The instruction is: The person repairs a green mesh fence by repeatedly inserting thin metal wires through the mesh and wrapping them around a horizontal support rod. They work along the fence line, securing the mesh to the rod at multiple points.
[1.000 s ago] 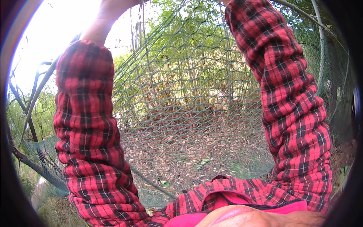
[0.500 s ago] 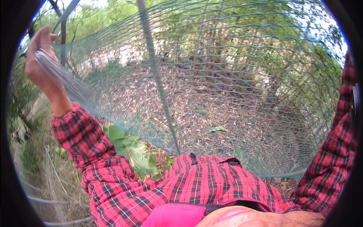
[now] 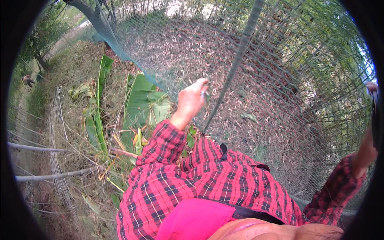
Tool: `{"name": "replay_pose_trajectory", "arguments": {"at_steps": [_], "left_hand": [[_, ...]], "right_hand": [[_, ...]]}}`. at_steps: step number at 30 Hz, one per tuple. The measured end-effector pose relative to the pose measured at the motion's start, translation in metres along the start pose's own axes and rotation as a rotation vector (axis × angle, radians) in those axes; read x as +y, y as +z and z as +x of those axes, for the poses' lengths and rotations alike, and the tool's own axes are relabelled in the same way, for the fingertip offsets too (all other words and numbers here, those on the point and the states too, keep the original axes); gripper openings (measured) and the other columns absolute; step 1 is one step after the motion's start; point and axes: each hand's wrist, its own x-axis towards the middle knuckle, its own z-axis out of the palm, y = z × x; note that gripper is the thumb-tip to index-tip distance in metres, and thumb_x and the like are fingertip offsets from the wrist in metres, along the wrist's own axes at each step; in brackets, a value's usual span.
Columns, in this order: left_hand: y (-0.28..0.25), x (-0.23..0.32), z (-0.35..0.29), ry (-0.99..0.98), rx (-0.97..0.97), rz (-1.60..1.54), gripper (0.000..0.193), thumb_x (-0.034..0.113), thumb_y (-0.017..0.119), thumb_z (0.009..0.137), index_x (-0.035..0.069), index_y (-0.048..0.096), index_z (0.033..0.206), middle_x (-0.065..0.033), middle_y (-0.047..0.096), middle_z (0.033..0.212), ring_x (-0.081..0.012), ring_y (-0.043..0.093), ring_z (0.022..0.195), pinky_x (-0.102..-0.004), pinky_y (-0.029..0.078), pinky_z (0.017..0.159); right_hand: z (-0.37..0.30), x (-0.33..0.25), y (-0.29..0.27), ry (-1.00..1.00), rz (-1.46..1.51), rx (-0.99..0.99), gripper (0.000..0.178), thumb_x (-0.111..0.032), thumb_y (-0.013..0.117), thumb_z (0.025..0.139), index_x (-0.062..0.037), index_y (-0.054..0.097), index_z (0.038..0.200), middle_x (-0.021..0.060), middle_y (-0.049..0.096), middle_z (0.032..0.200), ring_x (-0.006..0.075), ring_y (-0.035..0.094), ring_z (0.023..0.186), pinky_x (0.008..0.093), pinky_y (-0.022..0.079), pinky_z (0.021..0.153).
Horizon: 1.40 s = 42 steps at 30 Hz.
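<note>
My left hand (image 3: pixel 191 102) is in front of me with its fingers curled closed, beside a thin upright pole (image 3: pixel 236 68) and the green net (image 3: pixel 268 100). A small silvery glint shows at its fingers; what they hold is mostly hidden. The net spreads across the view, its lower left edge running past my left hand. My right arm (image 3: pixel 362 154) reaches up at the far right, next to the net. The right hand is mostly cut off by the dark rim, and its fingers cannot be made out.
Cut banana leaves (image 3: pixel 138 102) lie on dry grass to the left. Grey bent rods (image 3: pixel 56 176) and thin wires (image 3: pixel 60 152) run at the lower left. Dry leaf litter (image 3: pixel 180 48) lies behind the net. A tree trunk (image 3: pixel 94 18) leans at the upper left; a person (image 3: pixel 28 81) is far off.
My left hand has come down and right from the upper left, where it held a bundle of thin grey wires. My view has turned; more ground and leaves show at the left.
</note>
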Motion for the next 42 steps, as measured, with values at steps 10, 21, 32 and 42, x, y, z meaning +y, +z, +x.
{"name": "replay_pose_trajectory", "arguments": {"at_steps": [10, 21, 32, 42], "left_hand": [[0.098, 0.071, -0.058, 0.230, -0.167, -0.042, 0.036, 0.007, 0.054, 0.074, 0.006, 0.042, 0.108, -0.0117, 0.056, 0.076, -0.0299, 0.061, 0.058, -0.0395, 0.048, 0.045], [0.119, 0.059, -0.104, 0.127, -0.249, 0.278, 0.035, 0.008, 0.051, 0.077, 0.005, 0.042, 0.111, -0.0095, 0.055, 0.072, -0.0274, 0.062, 0.058, -0.0381, 0.049, 0.046], [0.133, 0.063, -0.155, -0.251, -0.586, -0.079, 0.030, 0.011, 0.053, 0.081, 0.004, 0.043, 0.108, -0.0181, 0.062, 0.079, -0.0369, 0.061, 0.070, -0.0464, 0.047, 0.060], [0.129, 0.062, -0.187, -0.713, -1.021, -1.037, 0.044, 0.041, 0.046, 0.092, 0.000, 0.059, 0.089, -0.0058, 0.063, 0.073, -0.0092, 0.058, 0.071, -0.0256, 0.044, 0.069]], "right_hand": [[-0.182, -0.022, 0.231, 0.853, 1.096, -0.742, 0.079, -0.027, 0.073, 0.074, 0.0027, 0.030, 0.133, 0.0154, 0.049, 0.123, 0.0217, 0.048, 0.114, 0.0341, 0.037, 0.098], [-0.259, -0.025, 0.248, 1.090, 1.717, -0.794, 0.042, -0.015, 0.059, 0.086, 0.0020, 0.043, 0.120, 0.0047, 0.057, 0.105, 0.0122, 0.055, 0.095, 0.0277, 0.045, 0.085], [-0.322, -0.002, 0.261, 0.780, 0.962, -0.696, 0.019, -0.009, 0.053, 0.088, -0.0009, 0.058, 0.104, 0.0077, 0.060, 0.081, 0.0172, 0.058, 0.071, 0.0286, 0.046, 0.066], [-0.340, 0.017, 0.249, 0.394, 0.842, -0.810, 0.022, -0.009, 0.058, 0.079, -0.0052, 0.060, 0.101, 0.0105, 0.060, 0.098, 0.0302, 0.054, 0.098, 0.0377, 0.042, 0.084]]}}
